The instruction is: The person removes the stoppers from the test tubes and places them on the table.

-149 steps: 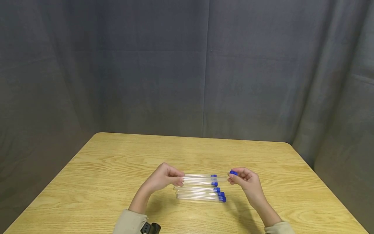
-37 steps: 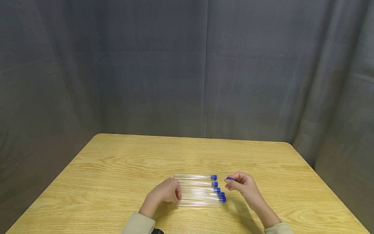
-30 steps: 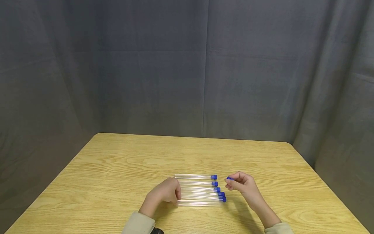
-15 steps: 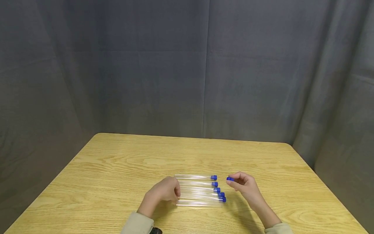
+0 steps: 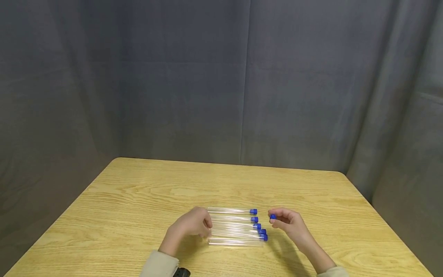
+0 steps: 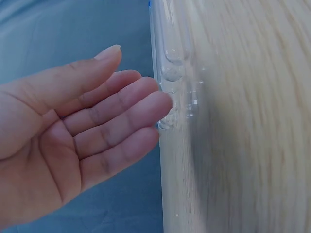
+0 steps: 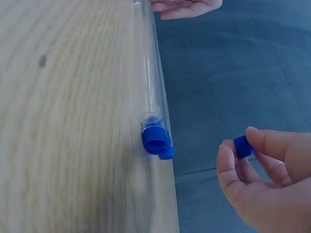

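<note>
Several clear test tubes with blue caps lie side by side on the table, one capped test tube (image 5: 228, 210) farthest back. In front of them, nearest the person, lies an uncapped test tube (image 5: 235, 242). Just off the tubes' rounded left ends is the left hand (image 5: 192, 223); the left wrist view shows its palm (image 6: 53, 150) and loosely extended fingers with nothing in them. Right of the capped ends, the right hand (image 5: 290, 227) pinches a loose blue cap (image 7: 243, 146) between thumb and fingers, above the table and apart from every tube.
The wood-grain table (image 5: 155, 192) has rounded far corners. Dark grey curtains (image 5: 180, 96) hang behind it and at both sides. A dark band (image 5: 182, 272) sits at the left sleeve.
Five seconds ago the left hand held the uncapped test tube raised. It has since laid it in front of the others and let go. The right hand keeps the cap, now turned.
</note>
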A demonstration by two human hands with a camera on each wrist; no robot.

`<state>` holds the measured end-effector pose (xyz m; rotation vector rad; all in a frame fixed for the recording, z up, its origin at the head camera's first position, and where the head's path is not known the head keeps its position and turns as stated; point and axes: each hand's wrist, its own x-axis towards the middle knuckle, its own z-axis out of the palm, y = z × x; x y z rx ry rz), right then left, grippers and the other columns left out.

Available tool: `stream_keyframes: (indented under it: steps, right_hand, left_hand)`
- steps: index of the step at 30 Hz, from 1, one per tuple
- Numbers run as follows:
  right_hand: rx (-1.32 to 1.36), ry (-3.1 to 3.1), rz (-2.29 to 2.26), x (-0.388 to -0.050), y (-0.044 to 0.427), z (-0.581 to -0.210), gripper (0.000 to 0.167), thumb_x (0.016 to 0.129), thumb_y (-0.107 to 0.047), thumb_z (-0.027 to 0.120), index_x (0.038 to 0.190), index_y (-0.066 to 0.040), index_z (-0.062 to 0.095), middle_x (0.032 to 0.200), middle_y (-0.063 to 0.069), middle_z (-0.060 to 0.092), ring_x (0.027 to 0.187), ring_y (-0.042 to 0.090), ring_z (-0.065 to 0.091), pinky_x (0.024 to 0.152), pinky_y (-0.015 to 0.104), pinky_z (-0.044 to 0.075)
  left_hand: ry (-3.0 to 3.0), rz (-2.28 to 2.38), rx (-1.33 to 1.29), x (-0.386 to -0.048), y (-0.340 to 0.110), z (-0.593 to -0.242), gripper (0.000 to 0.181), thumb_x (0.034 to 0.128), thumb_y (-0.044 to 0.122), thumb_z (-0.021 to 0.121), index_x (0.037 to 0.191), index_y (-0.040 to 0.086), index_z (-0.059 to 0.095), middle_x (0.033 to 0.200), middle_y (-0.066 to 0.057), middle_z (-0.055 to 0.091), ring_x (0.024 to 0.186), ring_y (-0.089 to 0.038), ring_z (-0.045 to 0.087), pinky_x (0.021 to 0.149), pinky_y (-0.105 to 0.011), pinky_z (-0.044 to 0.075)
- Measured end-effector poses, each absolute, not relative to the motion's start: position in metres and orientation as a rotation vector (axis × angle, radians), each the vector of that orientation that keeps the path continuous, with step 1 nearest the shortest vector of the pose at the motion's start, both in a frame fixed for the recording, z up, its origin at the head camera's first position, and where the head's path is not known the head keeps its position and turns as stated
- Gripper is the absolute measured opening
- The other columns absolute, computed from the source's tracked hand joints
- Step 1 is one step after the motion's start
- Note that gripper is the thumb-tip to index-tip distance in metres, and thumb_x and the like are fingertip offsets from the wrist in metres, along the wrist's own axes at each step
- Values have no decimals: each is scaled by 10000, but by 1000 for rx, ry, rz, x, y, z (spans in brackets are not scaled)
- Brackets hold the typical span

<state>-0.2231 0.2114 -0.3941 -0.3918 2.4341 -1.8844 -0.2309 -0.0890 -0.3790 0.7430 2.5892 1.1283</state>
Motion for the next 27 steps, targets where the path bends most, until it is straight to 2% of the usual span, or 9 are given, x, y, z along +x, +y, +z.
stream_keyframes:
  steps: [7,15,27]
  right_hand:
    - [-420,2445,-1742,-222,215,-396,274,840,-52,600,1028,139,544,1017,234,572,861,202,554,733,282,485]
    - [-492,2483,-1567,-221,219,-401,247,812,-56,636,967,127,575,887,111,587,787,196,511,631,273,461]
    - [-556,2413,-1441,-215,220,-405,167,737,45,661,859,120,575,773,68,560,672,133,487,580,214,438]
  left_hand:
    - [2530,1210,681,-235,-93,-382,24,744,-54,653,752,-76,647,765,-57,546,538,-207,591,527,-295,501]
    - [2516,1234,656,-235,-96,-382,39,771,-24,638,783,-55,658,678,-44,601,526,-215,594,515,-309,503]
    - [2497,1223,658,-237,-97,-381,70,810,-20,601,800,-64,654,648,-93,618,544,-249,612,510,-324,512]
